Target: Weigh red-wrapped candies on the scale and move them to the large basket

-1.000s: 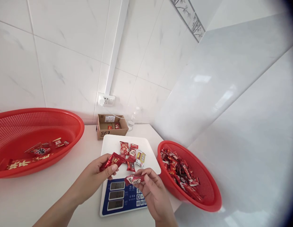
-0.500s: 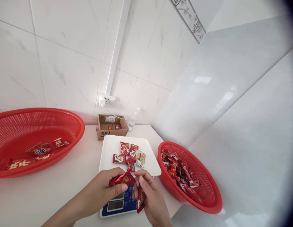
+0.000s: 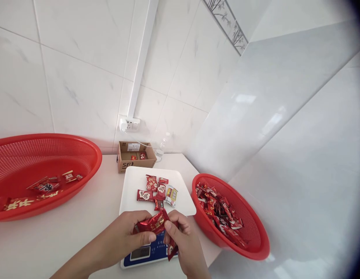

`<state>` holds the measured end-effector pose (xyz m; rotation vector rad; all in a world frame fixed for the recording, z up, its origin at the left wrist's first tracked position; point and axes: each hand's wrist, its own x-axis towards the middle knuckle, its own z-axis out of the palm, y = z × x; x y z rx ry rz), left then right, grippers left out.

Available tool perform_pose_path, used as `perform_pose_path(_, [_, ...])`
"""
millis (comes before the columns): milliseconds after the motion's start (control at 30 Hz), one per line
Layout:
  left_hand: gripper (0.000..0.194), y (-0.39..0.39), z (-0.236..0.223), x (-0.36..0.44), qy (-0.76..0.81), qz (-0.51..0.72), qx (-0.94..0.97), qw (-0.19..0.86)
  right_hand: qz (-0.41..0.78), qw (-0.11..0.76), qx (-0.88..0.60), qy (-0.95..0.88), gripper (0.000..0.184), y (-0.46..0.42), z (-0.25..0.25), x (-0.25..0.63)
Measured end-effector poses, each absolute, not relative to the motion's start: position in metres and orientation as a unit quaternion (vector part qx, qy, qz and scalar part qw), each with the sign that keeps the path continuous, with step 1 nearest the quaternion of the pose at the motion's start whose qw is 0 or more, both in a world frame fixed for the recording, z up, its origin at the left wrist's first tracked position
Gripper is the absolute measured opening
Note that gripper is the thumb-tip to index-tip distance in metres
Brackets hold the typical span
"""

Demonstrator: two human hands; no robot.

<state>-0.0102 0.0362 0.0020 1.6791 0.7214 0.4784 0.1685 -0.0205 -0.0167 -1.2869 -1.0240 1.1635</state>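
Observation:
My left hand pinches a shiny red candy packet over the front of a blue and white scale. My right hand is closed round a second red packet that hangs down from its fingers, and its fingertips touch the first packet too. Behind the hands, several wrapped candies lie on the scale's white tray.
A small red basket with several red candies stands at the right. A large red basket with a few packets fills the left. A cardboard box, a clear bottle and a wall socket are at the back wall.
A red packet now lies on the white tray that was not there a second ago. Both hands drew back toward me and came together, with the right hand's packet now hanging down.

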Motion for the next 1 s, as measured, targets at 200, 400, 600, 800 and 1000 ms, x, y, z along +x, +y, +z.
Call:
perform_pose_path(200, [0.037,0.04,0.004,-0.013,0.279,0.196,0.727,0.596,0.48,0.531,-0.54,-0.442,0.046,-0.021,-0.014,0.172])
perform_pose_path(400, [0.035,0.04,0.003,-0.015,0.253,0.209,0.715,0.617,0.49,0.507,-0.544,-0.454,0.048,-0.022,-0.013,0.171])
perform_pose_path(600, [0.036,0.038,0.002,-0.018,0.248,0.188,0.747,0.588,0.51,0.502,-0.507,-0.48,0.047,-0.024,-0.016,0.175])
perform_pose_path(800, [0.04,0.036,0.004,-0.021,0.232,0.167,0.766,0.576,0.511,0.512,-0.452,-0.523,0.042,-0.028,-0.019,0.178])
perform_pose_path(1000, [0.042,0.036,0.006,-0.022,0.257,0.195,0.754,0.572,0.493,0.541,-0.425,-0.533,0.039,-0.033,-0.016,0.184])
